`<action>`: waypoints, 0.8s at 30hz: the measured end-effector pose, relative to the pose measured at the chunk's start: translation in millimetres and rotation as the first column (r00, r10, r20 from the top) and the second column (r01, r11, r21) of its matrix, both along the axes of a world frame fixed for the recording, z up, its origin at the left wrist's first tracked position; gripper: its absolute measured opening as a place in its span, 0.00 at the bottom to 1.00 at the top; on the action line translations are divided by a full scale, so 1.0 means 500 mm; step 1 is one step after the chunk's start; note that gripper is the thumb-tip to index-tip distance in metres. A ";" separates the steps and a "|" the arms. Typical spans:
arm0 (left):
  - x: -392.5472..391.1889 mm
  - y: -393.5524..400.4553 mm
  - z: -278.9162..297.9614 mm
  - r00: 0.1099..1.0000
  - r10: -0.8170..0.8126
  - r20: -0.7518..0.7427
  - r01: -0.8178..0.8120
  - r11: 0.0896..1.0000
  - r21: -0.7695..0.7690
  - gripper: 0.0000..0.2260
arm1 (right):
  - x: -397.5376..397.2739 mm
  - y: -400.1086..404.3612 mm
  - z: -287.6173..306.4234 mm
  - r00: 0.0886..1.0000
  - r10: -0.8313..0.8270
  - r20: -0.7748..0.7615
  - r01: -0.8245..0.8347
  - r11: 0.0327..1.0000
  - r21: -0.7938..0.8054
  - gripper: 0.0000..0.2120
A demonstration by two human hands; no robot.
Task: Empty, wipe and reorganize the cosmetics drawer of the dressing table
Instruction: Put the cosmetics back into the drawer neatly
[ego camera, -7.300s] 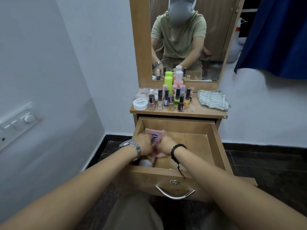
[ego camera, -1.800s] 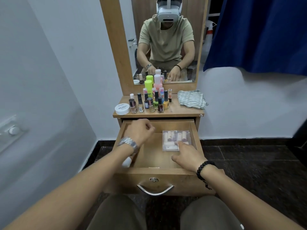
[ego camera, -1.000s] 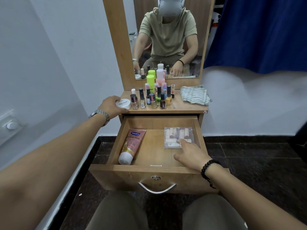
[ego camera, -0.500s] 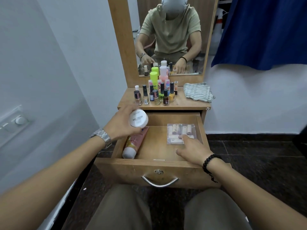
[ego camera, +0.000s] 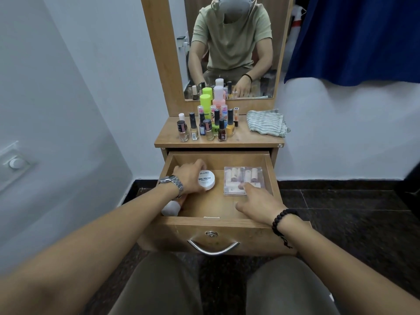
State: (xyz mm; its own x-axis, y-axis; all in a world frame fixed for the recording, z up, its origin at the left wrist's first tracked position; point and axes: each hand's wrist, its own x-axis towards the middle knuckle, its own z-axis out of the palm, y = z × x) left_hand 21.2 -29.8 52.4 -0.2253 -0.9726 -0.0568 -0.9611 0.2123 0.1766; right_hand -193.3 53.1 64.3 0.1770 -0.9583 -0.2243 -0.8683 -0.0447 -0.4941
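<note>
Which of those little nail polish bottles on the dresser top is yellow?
The yellow nail polish bottle with a tall black cap, rightmost in the front cluster, beside the dark red bottle; the others look clear, blue or dark.

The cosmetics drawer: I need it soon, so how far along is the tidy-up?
Refilling has started. The clear case and a pink tube already lie in the drawer. The left hand is setting the white jar inside; the right hand touches the case. Left: the bottles on the tabletop, beside the cloth.

Soft even light, warped edges
</note>
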 end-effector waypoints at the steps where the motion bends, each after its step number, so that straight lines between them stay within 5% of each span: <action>1: -0.005 -0.005 -0.004 1.000 0.001 0.010 -0.001 1.000 0.006 0.27 | 0.000 -0.001 -0.001 1.000 0.003 -0.001 -0.003 1.000 0.001 0.29; 24: -0.008 -0.045 -0.039 0.993 0.118 -0.018 -0.118 0.993 0.012 0.22 | -0.002 -0.001 -0.003 0.999 0.033 -0.012 -0.033 0.999 0.006 0.26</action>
